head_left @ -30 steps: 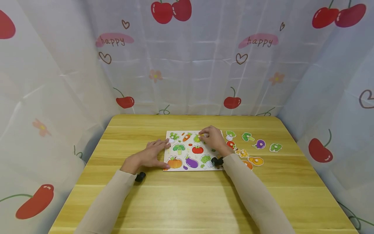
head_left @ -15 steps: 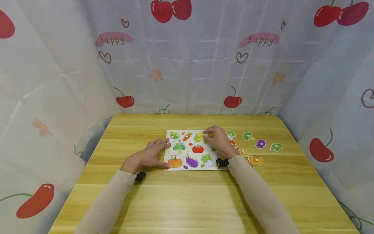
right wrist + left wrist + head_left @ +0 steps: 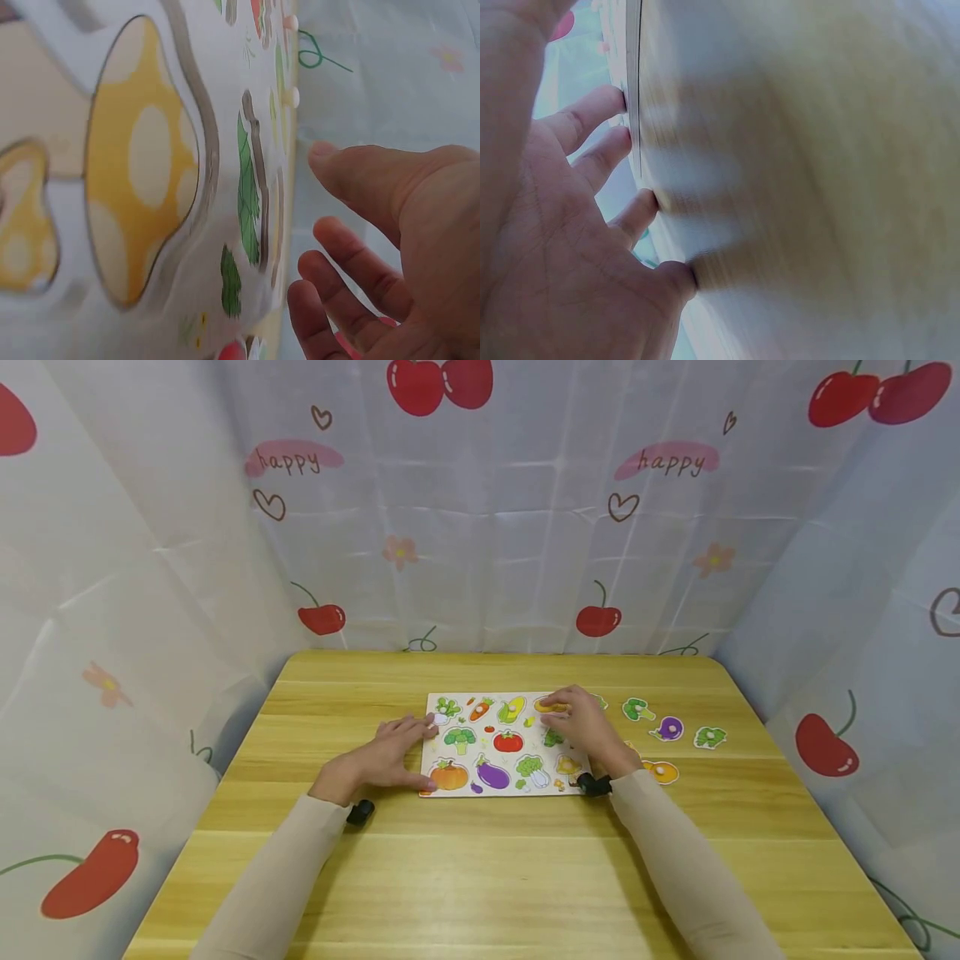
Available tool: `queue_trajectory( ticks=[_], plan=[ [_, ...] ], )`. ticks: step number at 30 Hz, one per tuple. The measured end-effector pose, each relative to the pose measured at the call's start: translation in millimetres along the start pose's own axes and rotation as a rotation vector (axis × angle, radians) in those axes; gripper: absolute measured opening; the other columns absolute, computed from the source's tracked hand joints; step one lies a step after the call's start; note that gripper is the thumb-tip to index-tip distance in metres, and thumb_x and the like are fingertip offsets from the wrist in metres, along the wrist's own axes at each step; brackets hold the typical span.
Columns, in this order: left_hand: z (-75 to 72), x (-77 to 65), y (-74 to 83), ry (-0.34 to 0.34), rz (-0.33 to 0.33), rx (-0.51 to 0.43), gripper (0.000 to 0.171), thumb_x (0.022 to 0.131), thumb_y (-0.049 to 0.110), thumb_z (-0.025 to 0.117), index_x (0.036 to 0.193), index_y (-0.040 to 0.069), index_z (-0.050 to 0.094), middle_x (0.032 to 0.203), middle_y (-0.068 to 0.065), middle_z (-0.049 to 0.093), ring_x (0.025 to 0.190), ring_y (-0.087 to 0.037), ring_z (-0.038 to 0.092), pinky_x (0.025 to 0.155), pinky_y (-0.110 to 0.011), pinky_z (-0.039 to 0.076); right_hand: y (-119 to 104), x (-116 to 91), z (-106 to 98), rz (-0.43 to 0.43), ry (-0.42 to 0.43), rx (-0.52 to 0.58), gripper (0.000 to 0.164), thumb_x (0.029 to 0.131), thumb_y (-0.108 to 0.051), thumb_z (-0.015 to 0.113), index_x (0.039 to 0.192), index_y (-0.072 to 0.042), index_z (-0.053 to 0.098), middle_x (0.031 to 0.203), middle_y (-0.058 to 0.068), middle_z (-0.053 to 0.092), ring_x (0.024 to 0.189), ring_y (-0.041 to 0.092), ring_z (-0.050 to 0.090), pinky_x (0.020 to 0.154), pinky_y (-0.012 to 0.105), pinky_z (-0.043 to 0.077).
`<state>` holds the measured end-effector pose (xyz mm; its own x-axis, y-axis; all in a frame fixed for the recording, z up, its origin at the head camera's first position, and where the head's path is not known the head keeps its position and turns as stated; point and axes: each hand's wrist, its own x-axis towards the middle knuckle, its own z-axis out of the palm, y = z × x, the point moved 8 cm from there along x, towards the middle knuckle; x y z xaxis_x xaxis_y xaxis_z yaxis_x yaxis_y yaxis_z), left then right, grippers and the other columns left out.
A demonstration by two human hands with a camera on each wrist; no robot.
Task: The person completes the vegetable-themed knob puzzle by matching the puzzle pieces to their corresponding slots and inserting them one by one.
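A white vegetable puzzle board (image 3: 498,792) lies on the table. My left hand (image 3: 382,756) is spread along its left side, fingertips on its edge and thumb near the pumpkin (image 3: 449,775); in the left wrist view the fingers (image 3: 600,154) reach the board's side. Over the board's top right corner hovers my right hand (image 3: 588,727), its thumb and fingers bent and apart with nothing between them. It partly covers a yellow-orange picture (image 3: 549,703). The yellow corn piece (image 3: 512,709) sits in the top row, beside the carrot piece (image 3: 480,711). In the right wrist view a yellow mushroom picture (image 3: 142,157) shows close up.
Right of the board lie loose knobbed pieces: a broccoli (image 3: 637,709), a purple one (image 3: 668,728), a leafy green one (image 3: 708,737) and an orange one (image 3: 662,772). My right hand and wrist hide others. A cherry-print curtain (image 3: 510,568) surrounds the wooden table (image 3: 480,877).
My right hand has let go of the corn piece, which now lies in the board's top row, and moved right to the top right corner. The left hand has stayed put.
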<state>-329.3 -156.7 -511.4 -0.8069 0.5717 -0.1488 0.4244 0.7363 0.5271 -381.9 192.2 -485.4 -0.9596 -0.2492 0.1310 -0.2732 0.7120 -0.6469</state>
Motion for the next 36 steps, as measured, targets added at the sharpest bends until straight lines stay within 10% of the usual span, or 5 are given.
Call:
queue_trajectory(
  ticks=[36],
  plan=[
    [1.4, 0.3, -2.7, 0.001, -0.004, -0.004, 0.114, 0.096, 0.062, 0.093, 0.183, 0.012, 0.040, 0.197, -0.010, 0.022, 0.182, -0.054, 0.014, 0.142, -0.084, 0.006, 63, -88, -84, -0.026, 0.052, -0.145, 0.032, 0.104, -0.015, 0.090, 0.133, -0.003, 0.086, 0.139, 0.025, 0.080, 0.129, 0.050, 0.072, 0.105, 0.069, 0.064]
  ],
)
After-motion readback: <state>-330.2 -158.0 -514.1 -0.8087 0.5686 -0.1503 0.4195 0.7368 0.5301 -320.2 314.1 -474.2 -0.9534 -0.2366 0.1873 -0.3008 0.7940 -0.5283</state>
